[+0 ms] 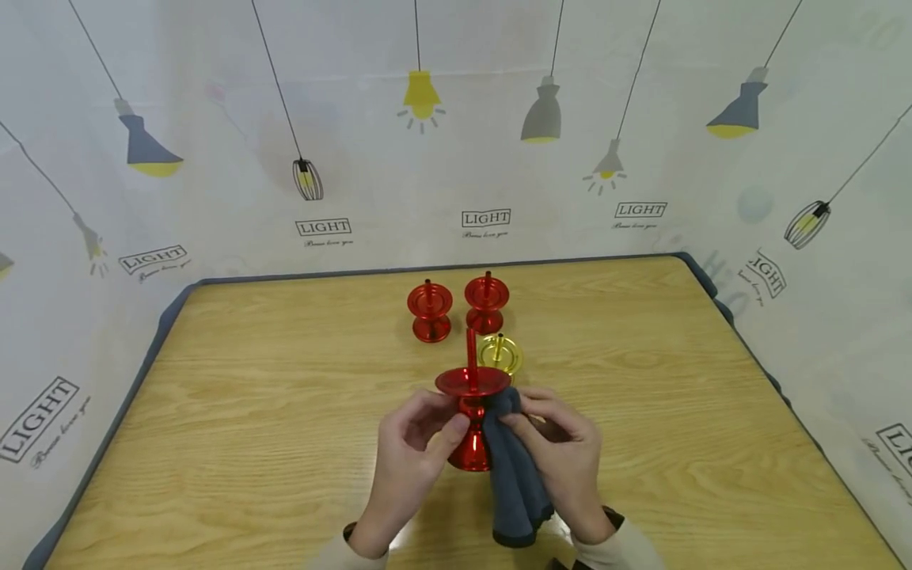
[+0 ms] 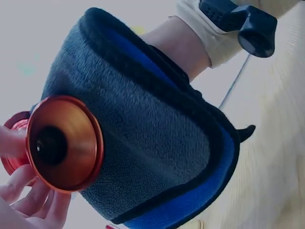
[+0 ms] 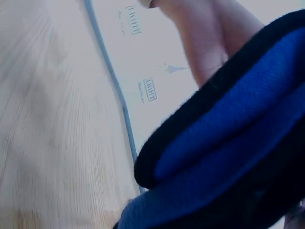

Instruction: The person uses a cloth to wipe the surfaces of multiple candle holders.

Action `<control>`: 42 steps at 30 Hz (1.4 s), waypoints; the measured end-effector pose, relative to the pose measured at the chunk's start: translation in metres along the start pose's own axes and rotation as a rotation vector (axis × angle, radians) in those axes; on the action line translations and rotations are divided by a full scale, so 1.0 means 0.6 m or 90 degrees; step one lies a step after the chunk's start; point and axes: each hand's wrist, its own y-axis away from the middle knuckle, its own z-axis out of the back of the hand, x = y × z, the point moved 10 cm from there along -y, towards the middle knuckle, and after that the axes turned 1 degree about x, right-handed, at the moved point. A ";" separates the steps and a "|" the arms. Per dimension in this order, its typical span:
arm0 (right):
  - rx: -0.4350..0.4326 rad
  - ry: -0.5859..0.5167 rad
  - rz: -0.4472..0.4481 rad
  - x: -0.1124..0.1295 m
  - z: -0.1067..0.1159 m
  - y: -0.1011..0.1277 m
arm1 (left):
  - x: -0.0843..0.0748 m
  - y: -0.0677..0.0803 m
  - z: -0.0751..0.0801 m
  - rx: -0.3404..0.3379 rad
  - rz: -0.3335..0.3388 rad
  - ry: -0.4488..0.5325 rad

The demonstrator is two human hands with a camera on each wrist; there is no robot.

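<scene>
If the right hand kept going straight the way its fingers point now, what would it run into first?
The right hand points left and slightly away, pressing the grey cloth against the held red candlestick. It would meet that stem at once, then probably the left hand behind it.

The printed backdrop (image 1: 456, 158) reads "LIGHT" repeatedly, each with illegible script beneath.

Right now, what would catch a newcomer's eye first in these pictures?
A shiny red candle holder held up at the table's near middle, the left hand gripping its stem while the right hand presses a grey cloth against it. Behind stand two red holders and a yellow holder.
</scene>
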 end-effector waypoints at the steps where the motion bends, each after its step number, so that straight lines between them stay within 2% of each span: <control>1: 0.000 0.008 0.026 0.006 -0.001 0.001 | 0.000 0.000 -0.002 -0.001 -0.003 -0.011; 4: 0.001 0.015 0.085 0.021 -0.003 0.005 | 0.012 -0.004 -0.006 0.002 0.027 -0.008; 9: 0.017 -0.006 0.132 0.031 -0.006 0.010 | 0.043 -0.006 -0.009 0.052 0.099 0.097; 14: 0.031 -0.044 0.083 0.010 -0.004 0.009 | 0.055 0.002 -0.014 0.117 0.136 0.169; 17: 0.022 -0.045 0.032 -0.007 -0.002 0.005 | 0.057 0.004 -0.014 0.117 0.149 0.194; 19: 0.013 -0.041 0.016 -0.013 -0.001 0.004 | 0.054 0.002 -0.009 0.092 0.138 0.171; 21: 0.003 -0.032 0.017 -0.012 -0.001 0.002 | 0.047 0.000 -0.002 0.056 0.114 0.114; 25: 0.002 -0.005 0.077 0.007 -0.007 0.001 | 0.027 -0.003 0.004 0.008 0.047 -0.001; 27: 0.010 0.011 0.112 0.020 -0.013 0.002 | 0.020 -0.003 0.005 -0.001 0.023 -0.022; 30: 0.023 0.022 0.150 0.033 -0.018 0.004 | 0.019 -0.004 0.007 -0.005 0.016 -0.018; 32: 0.025 0.018 0.155 0.035 -0.019 0.006 | 0.019 -0.005 0.009 0.001 0.017 -0.007; 36: 0.024 -0.017 0.112 0.022 -0.017 0.007 | 0.023 -0.005 0.010 0.028 0.031 0.032; 42: -0.013 -0.025 -0.061 -0.024 -0.002 0.008 | 0.032 0.000 0.006 0.081 0.048 0.105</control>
